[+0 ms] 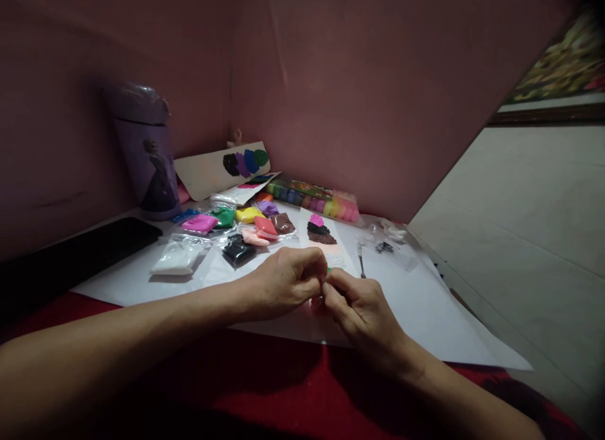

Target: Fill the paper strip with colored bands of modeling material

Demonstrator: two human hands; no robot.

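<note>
My left hand (290,279) and my right hand (362,301) meet over the near edge of the white paper (416,314). Both are closed, fingertips pinched together on something small and mostly hidden. A shiny, reddish see-through bit (316,303) peeks out below the fingers, and a speck of green shows above them. Just beyond lies a white card (341,258) with pink, black, brown and pale patches of clay pressed on it. To its right rests a thin metal tool (362,263). A bag of black clay (237,251) lies left of my left hand.
Several small bags of coloured clay, including a white one (177,256), lie at left. Behind stand a purple tumbler (146,156) and a card with dark colour patches (203,175). A clear clay pack (312,197) lies by the wall; a black phone-like slab (113,244) sits left. Crumpled plastic (390,244) lies right.
</note>
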